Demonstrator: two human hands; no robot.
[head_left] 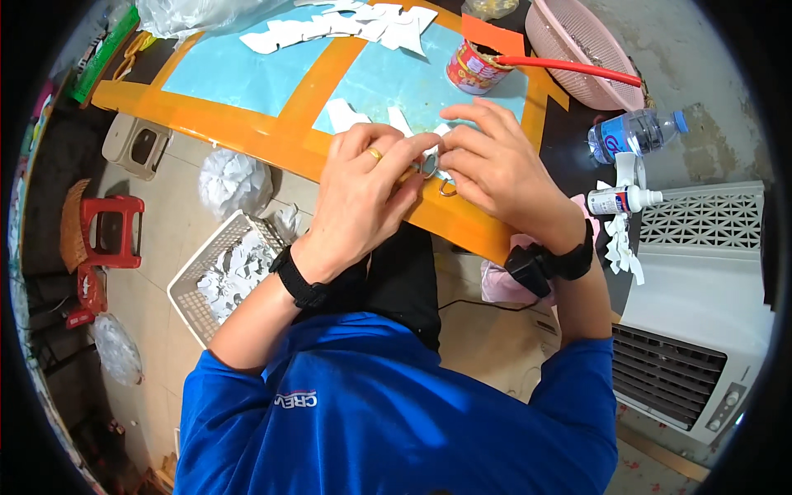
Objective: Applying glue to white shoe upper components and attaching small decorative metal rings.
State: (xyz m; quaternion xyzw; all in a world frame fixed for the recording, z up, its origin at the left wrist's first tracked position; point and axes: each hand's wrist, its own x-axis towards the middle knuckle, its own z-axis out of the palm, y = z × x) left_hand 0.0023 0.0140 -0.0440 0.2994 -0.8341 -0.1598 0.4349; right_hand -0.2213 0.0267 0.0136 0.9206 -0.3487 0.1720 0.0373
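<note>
Over the table's near edge, my left hand (360,186) and my right hand (497,169) meet with their fingertips close together. Both are closed, pinching a small white piece (431,153) that the fingers partly cover. A greyish curved part shows beside it; I cannot make out its kind. Just under my right fingers is a small metal ring (447,189). Beyond my hands, a flat white cut piece (345,115) and a narrower white strip (399,121) lie on the table (272,136), which has pale blue panels and orange bands.
Farther back stand a red tub (474,70) with a red-handled tool (569,68) across it and a pink basket (577,49). White cut pieces (346,26) lie at the back. A plastic bottle (635,134) and an air cooler (689,305) are right; a scrap-filled crate (186,289) stands below left.
</note>
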